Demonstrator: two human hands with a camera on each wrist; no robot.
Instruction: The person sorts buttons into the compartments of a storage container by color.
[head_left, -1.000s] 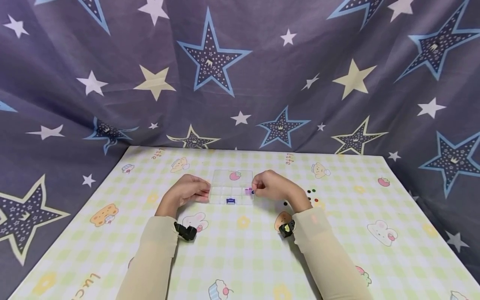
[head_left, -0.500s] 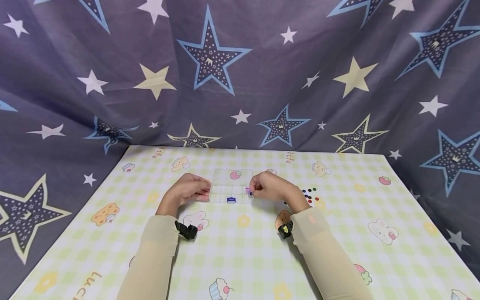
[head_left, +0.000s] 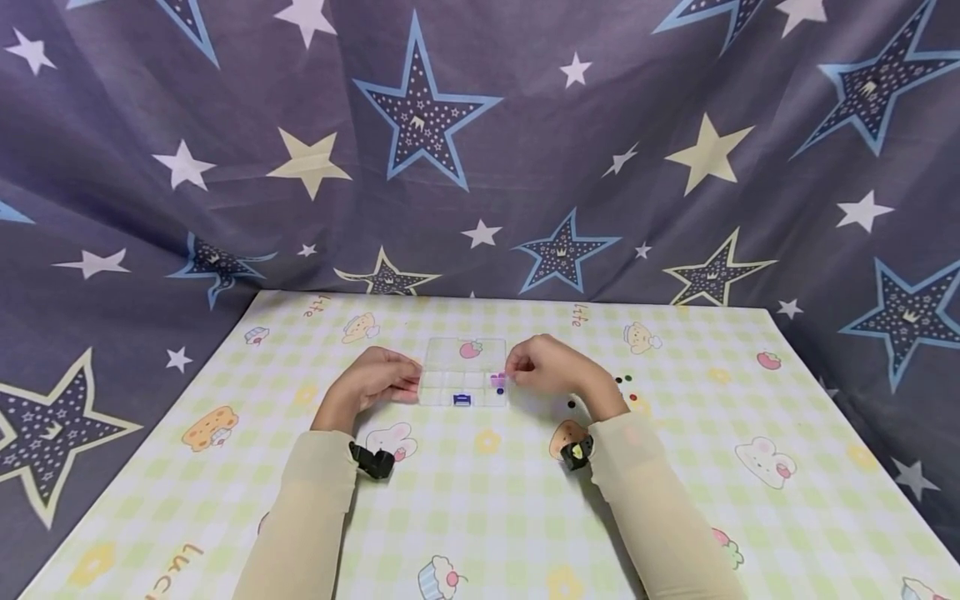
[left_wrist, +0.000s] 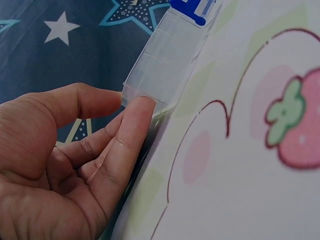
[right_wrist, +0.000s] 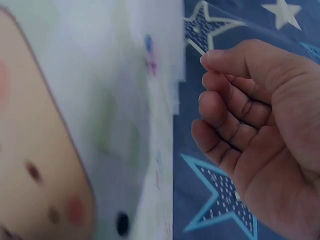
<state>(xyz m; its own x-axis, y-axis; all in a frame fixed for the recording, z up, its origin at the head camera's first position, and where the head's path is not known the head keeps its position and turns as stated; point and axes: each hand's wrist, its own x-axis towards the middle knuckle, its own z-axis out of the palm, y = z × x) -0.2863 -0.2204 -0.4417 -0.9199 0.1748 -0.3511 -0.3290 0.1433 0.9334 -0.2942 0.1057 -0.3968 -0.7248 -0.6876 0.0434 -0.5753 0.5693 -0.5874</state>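
Note:
A clear plastic compartment box (head_left: 453,382) lies with its lid (head_left: 446,354) folded back and a blue latch (head_left: 462,400) in front. My left hand (head_left: 377,379) pinches the box's left end between thumb and fingers, as the left wrist view shows up close. At the right end, small purple pieces (head_left: 498,380) and a dark blue bead (head_left: 500,391) sit in the box. My right hand (head_left: 551,367) is beside that end, fingers curled and thumb against the index fingertip. In the blurred right wrist view, nothing shows between the right hand's (right_wrist: 250,100) fingertips.
Several small beads lie on the checked tablecloth by the right wrist, among them a black bead (head_left: 572,404), a green bead (head_left: 628,378) and a red bead (head_left: 633,397). A star-patterned curtain (head_left: 480,167) hangs behind the table.
My right hand has drawn up and to the right, off the box's right end, leaving the dark blue bead visible there. The left hand keeps its place and hold.

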